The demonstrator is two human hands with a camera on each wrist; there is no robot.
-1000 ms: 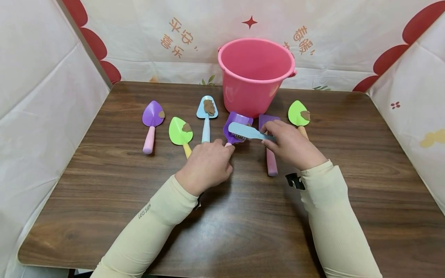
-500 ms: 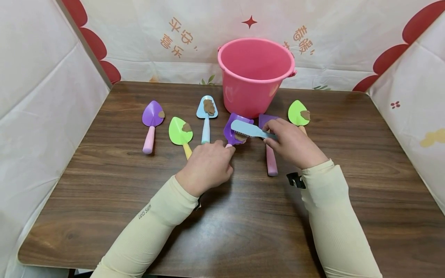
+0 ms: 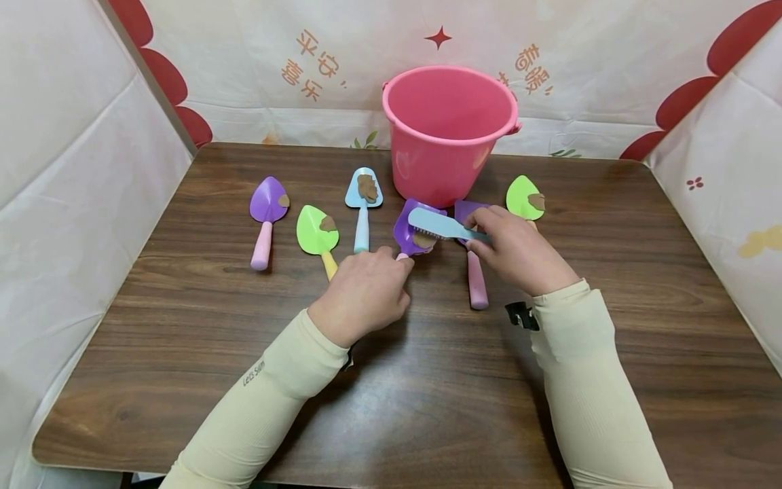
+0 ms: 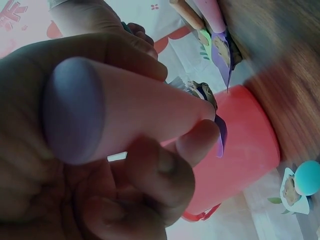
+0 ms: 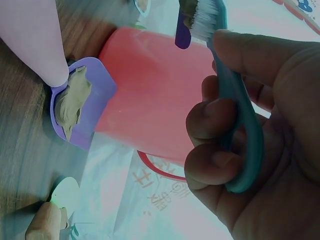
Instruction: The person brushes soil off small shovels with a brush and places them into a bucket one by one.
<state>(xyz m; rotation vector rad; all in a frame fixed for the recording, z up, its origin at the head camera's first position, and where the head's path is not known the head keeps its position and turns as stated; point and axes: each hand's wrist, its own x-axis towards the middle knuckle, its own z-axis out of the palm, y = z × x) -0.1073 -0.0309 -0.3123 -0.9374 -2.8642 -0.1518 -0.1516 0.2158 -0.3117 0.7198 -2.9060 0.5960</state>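
Note:
My left hand (image 3: 363, 295) grips the pink handle (image 4: 135, 100) of a small purple toy shovel (image 3: 406, 227), whose blade carries a lump of brown clay-like stuff (image 3: 423, 240). In my right hand (image 3: 519, 248) is a light blue brush (image 3: 441, 225), held by its handle with thumb and curled fingers. The brush head lies over the shovel blade, white bristles (image 5: 204, 20) turned down against the brown lump. Most of the pink handle is hidden under the left hand in the head view but fills the left wrist view.
A pink bucket (image 3: 436, 163) stands behind the shovel. Left lie a purple shovel (image 3: 267, 200), a green one (image 3: 314, 234) and a blue one (image 3: 363, 224). Right lie another purple shovel (image 3: 476, 278) and a green one (image 3: 520, 198). Brown lumps sit on these blades.
The brush has shifted slightly right along the held shovel blade, and the right hand moved with it. The left hand and its shovel have barely moved.

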